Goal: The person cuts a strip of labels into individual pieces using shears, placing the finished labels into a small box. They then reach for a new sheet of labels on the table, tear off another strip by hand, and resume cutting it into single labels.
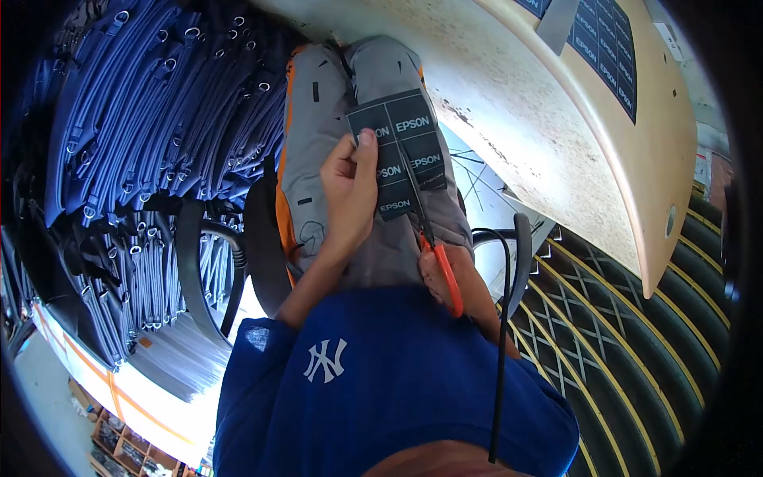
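My left hand (350, 187) pinches a dark sheet of EPSON labels (411, 107) between thumb and fingers, the thumb covering part of one label. White lines divide the sheet into rectangles. In my right hand (459, 274) is a pair of scissors (450, 280) with orange handles. Its dark blades point up and lie along the line between the two label columns, with the sheet's lower part split there. The right column ends higher than the left one. Both hands are above my lap, over grey trousers (318, 159) with orange side stripes.
A pale table (548, 135) with a curved edge stands at the upper right. On it lie a larger EPSON label sheet (608, 56) and a grey strip (559, 25). Blue straps with metal rings (119, 103) hang in bundles at left. Chair armrests (195, 270) flank me; a black cable (502, 342) hangs at right.
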Available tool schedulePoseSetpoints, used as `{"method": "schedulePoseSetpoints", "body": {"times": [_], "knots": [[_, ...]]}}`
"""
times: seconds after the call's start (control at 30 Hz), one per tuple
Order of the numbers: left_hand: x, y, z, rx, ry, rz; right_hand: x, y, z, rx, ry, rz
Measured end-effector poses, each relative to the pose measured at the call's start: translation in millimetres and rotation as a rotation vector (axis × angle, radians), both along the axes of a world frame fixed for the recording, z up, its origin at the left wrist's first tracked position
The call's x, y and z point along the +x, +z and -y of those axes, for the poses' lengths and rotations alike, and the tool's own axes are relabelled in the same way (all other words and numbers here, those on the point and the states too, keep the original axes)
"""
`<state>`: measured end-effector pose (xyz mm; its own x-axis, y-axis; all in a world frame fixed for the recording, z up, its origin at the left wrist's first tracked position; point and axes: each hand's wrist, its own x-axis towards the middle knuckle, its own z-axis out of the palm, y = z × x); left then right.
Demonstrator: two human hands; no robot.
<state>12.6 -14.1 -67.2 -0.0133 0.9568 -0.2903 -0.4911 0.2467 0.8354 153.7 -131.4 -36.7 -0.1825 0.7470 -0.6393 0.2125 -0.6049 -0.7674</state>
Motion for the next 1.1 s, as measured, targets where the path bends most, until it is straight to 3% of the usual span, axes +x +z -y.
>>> {"method": "schedulePoseSetpoints", "body": {"times": [0.13,0.33,0.57,0.67,1.1], "knots": [[-0.1,10.9,-7.1,0.018,-0.032,-0.065,-2.4,-0.5,0.3,0.2,0.049,0.019],[3.9,12.3,2.7,0.058,-0.05,-0.081,-5.8,-0.8,-3.8,0.249,0.054,-0.136],[8.3,14.2,11.3,0.061,-0.099,-0.07,-1.9,-8.6,-1.9,0.253,0.046,-0.166],[8.8,12.6,11.5,0.064,-0.106,-0.056,-7.9,-3.9,-3.2,0.124,-0.043,-0.236],[3.4,14.3,5.8,0.015,-0.078,-0.122,-6.7,4.3,-7.6,0.136,-0.016,-0.109]]}}
